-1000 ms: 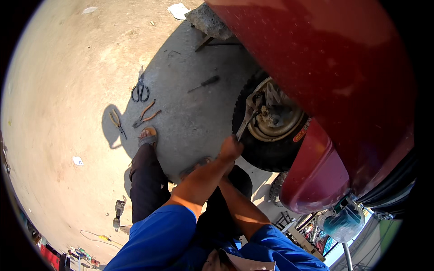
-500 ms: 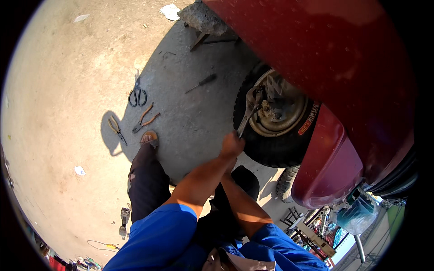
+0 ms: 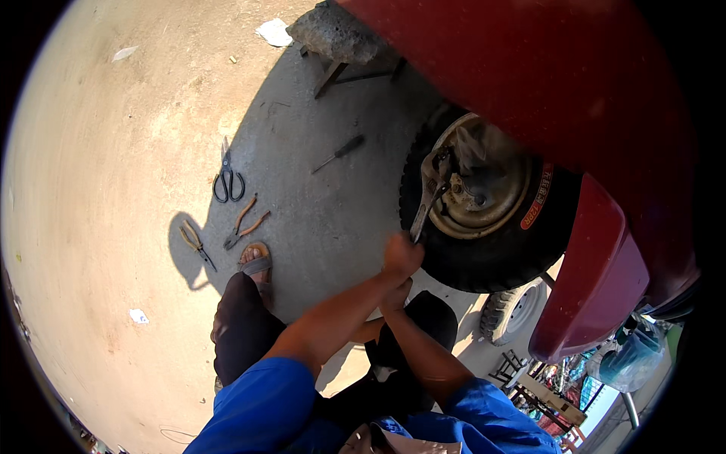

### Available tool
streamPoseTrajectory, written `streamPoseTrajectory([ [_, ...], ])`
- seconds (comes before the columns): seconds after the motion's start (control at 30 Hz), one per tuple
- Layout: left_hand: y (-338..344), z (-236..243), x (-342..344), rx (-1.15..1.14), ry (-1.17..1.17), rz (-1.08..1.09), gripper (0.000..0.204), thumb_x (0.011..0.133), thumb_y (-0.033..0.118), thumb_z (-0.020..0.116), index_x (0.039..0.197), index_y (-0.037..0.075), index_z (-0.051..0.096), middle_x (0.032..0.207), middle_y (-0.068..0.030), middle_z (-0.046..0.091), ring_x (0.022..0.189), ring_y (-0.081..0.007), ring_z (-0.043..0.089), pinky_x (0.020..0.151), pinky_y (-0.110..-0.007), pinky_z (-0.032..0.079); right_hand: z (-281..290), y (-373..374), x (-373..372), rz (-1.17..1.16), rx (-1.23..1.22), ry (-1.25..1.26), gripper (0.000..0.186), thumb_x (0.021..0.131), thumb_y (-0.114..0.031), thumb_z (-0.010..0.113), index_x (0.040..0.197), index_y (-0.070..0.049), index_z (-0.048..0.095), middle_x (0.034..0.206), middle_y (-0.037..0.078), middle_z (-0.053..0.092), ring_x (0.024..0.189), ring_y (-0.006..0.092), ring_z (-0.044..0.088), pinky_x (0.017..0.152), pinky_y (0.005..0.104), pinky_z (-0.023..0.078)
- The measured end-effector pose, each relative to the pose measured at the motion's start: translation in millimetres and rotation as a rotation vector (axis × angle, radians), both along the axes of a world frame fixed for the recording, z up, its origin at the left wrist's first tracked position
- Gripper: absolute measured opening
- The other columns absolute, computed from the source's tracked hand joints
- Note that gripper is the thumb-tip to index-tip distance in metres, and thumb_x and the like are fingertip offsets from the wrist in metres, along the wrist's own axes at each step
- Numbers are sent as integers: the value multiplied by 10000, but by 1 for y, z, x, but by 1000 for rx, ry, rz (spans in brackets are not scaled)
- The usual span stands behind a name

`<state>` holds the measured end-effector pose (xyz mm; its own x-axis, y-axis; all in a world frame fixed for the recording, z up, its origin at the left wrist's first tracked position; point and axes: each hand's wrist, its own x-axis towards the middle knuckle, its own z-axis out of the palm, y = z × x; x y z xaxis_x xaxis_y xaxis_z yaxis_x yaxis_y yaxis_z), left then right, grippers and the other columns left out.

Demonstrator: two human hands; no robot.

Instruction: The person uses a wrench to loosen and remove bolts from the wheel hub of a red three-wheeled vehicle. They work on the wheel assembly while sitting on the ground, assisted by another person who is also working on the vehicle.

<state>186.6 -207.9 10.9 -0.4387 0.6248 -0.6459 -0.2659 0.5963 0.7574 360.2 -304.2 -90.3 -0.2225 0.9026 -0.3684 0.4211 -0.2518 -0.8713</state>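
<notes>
My left hand [image 3: 403, 254] is wrapped round the handle of a large adjustable wrench [image 3: 420, 213]. The wrench's jaws are up at the hub of a wheel, beside a metal stub and nuts [image 3: 457, 185]. Just below the left hand, in line with the handle, is my right hand [image 3: 396, 296], closed; the handle's lower end is hidden inside the two hands. The wheel has a black tyre [image 3: 484, 265] and a dirty cream rim [image 3: 470, 227], partly covered by a red body panel [image 3: 544, 91].
On the ground to the left lie black-handled scissors [image 3: 228, 181], orange-handled pliers [image 3: 246, 223], yellow-handled pliers [image 3: 198, 244] and a screwdriver [image 3: 338, 154]. A rock [image 3: 340, 36] rests on a low stand beyond. Another wheel [image 3: 514, 310] and a red fender [image 3: 594, 280] are at right.
The view has shifted, so wheel and fender appear lower and further right. Both hands stay on the wrench, its jaws still at the hub.
</notes>
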Motion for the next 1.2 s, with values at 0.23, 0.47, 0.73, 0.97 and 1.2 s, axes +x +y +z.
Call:
streamPoseTrajectory([
  [0.23,-1,-1,-2,117,-5,-75,370,813,284,665,850,-83,638,736,-273,640,746,-365,684,653,-451,487,60,17,-55,109,156,-99,215,841,-128,680,757,4,532,637,54,560,578,138,511,476,387,355],
  [0.47,17,-3,-15,386,-9,63,382,857,299,676,774,-56,561,649,-217,593,606,-301,599,593,-437,452,130,20,-111,-169,-99,-85,156,823,-75,546,685,-15,506,587,26,508,492,97,444,439,291,322],
  [0.73,27,-4,-7,459,-5,113,423,876,327,678,771,-61,549,656,-230,592,621,-290,615,600,-438,457,131,24,-99,-211,-97,-128,192,871,-111,583,708,-20,540,572,32,502,437,119,441,401,310,321],
  [0.97,30,3,-13,413,-16,40,407,877,315,679,832,-78,583,759,-264,639,767,-316,679,674,-435,483,152,27,-107,-242,-217,-94,187,884,-116,577,732,-18,530,579,33,490,430,125,440,403,302,335],
  [1.2,34,0,-10,444,-44,64,369,886,285,670,912,-75,596,828,-259,662,841,-335,685,731,-421,488,160,27,-111,-262,-223,-90,158,884,-105,570,756,-16,544,588,29,485,457,123,443,420,303,344],
])
